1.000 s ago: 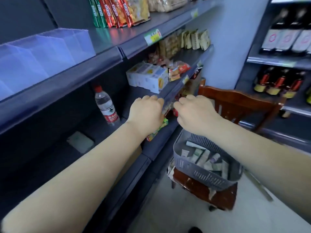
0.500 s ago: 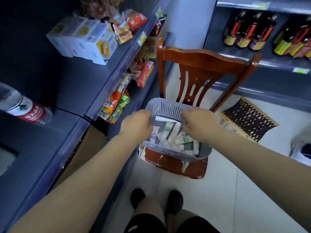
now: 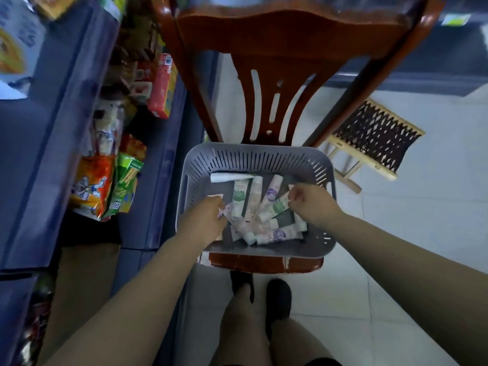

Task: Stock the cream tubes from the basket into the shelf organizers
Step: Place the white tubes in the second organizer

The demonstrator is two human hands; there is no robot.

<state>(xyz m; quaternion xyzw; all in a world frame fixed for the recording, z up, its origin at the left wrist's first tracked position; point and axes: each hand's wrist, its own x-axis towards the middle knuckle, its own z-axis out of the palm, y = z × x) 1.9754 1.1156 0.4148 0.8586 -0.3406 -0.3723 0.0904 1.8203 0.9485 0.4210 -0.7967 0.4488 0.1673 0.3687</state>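
Cream tubes (image 3: 253, 207) lie heaped in the basket (image 3: 260, 154) on the chair (image 3: 277, 48), long axes mostly pointing away. Both hands are among them: left hand (image 3: 204, 217) and right hand (image 3: 310, 204) each pinch a tube end. Half a second earlier they only hovered at the rim.

We see the basket (image 3: 254, 157) on the chair (image 3: 280, 43) at frame centre, cream tubes (image 3: 260, 207) inside. Shelves (image 3: 50, 143) fill the left; a stool (image 3: 375, 143) stands right.
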